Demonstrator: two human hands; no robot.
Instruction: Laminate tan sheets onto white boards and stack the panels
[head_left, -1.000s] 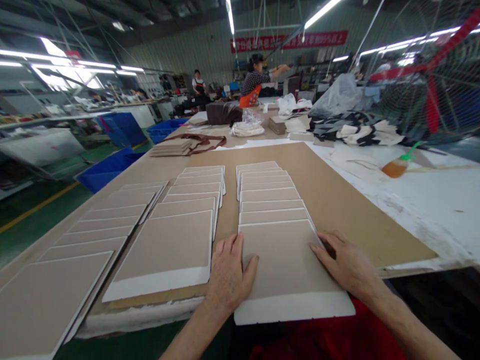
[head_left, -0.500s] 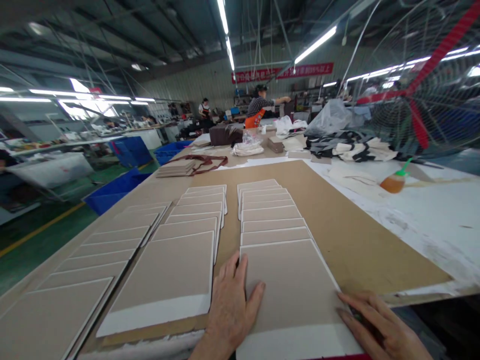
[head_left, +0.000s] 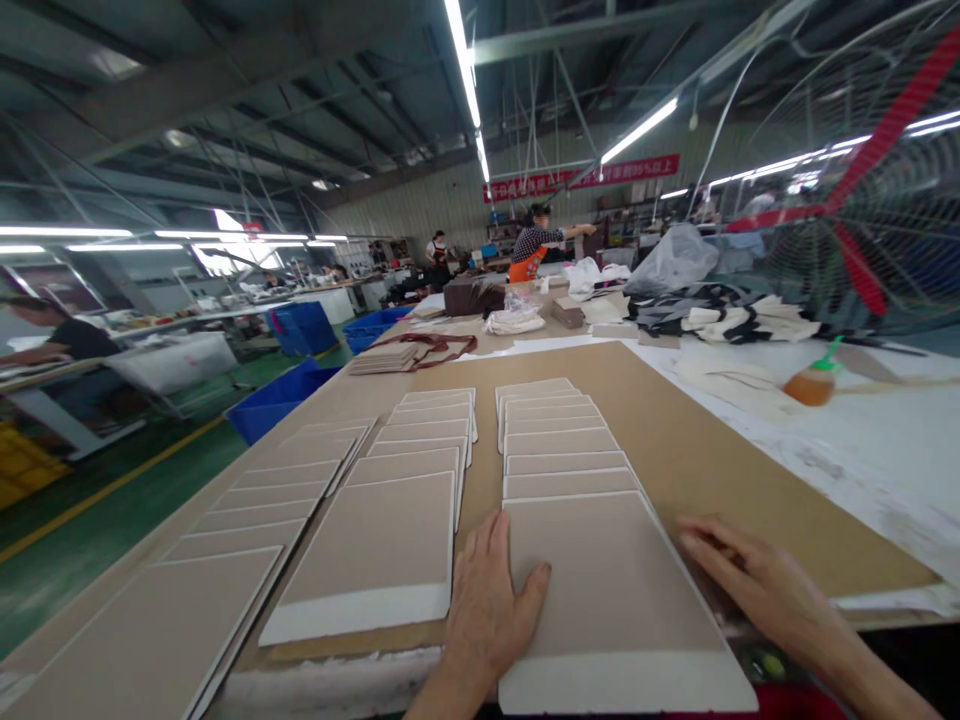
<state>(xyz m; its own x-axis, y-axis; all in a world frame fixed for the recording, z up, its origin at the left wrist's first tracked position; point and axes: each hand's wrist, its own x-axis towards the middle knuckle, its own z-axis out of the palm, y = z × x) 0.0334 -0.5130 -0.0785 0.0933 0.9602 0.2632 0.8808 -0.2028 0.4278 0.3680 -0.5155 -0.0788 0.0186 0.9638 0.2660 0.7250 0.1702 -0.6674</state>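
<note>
My left hand lies on the left edge of the front beige panel, fingers flat and thumb spread onto its surface. This panel has pale edges and a white strip along its near end, and it tops a fanned row of similar panels. Just off the panel's right edge, my right hand hovers with its fingers bent and drawn together; whatever they hold, if anything, is hidden. Left of my left hand, a second fanned row of panels ends in a white strip. A third row lies farther left.
A brown board lies under the rows. An orange-liquid bottle with green nozzle stands right, near a cloth pile. A fan looms at right; blue bins stand left. A person in an orange apron works beyond.
My right hand has moved off the panel's right edge, up and outward. My left hand stays on the panel's left edge. The camera view has shifted, placing the scene farther right and lower.
</note>
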